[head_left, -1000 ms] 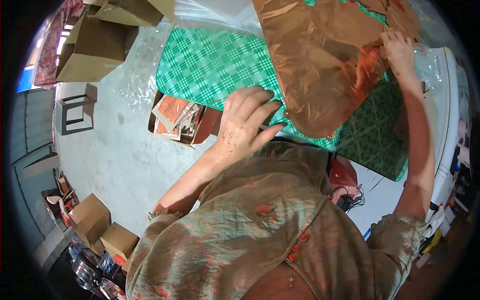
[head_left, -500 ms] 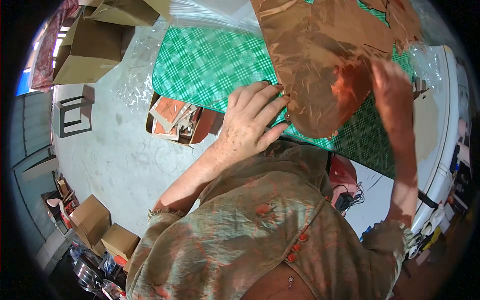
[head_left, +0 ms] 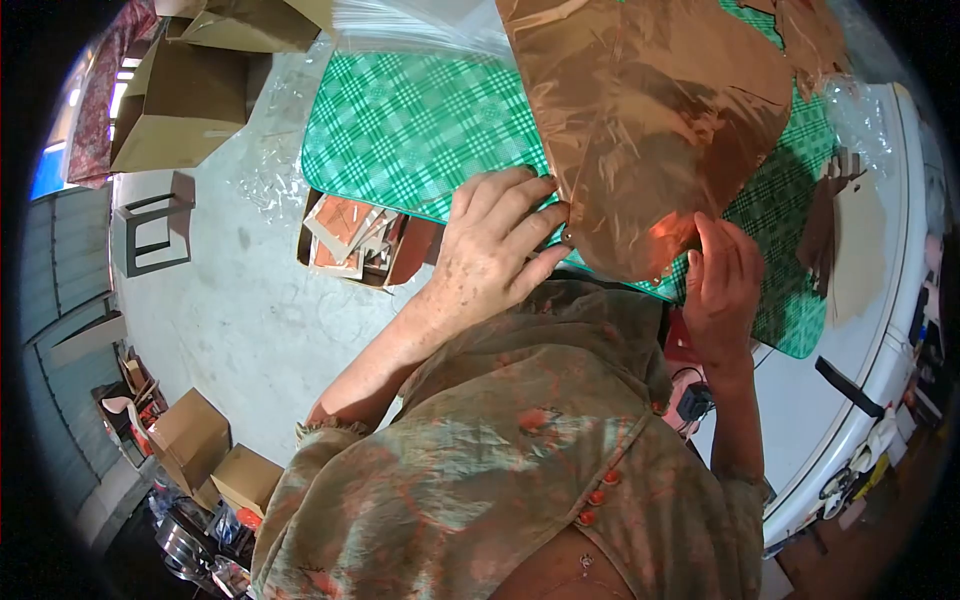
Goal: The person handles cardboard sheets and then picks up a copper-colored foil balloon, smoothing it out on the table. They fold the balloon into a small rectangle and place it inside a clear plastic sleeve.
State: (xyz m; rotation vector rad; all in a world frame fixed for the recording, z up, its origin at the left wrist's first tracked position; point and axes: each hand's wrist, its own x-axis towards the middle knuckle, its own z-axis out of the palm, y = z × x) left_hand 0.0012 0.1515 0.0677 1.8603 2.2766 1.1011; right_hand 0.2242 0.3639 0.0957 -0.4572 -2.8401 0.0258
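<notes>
A shiny copper-coloured film sheet (head_left: 630, 120) with a rounded near end lies creased over the green plaid tablecloth (head_left: 420, 130). My left hand (head_left: 495, 235) rests at the sheet's left edge, its fingers reaching forward and the thumb held apart, with fingertips right at the border. At the near right edge is my right hand (head_left: 725, 275), fingers slightly bent and spread from the thumb, fingertips meeting the film where it glows red. Small round bits (head_left: 657, 282) show along the near rim of the sheet.
Clear plastic sleeves (head_left: 420, 25) are stacked at the far edge. Under the table's left side stands a box of card pieces (head_left: 345, 240). Brown scraps (head_left: 828, 215) and pale card (head_left: 860, 250) lie to the right. Cardboard boxes (head_left: 190, 95) and a grey frame (head_left: 150, 235) occupy the left floor.
My right hand has come from the far right, over the film, down and left to its near right edge. My left hand stays at the left edge, almost unmoved.
</notes>
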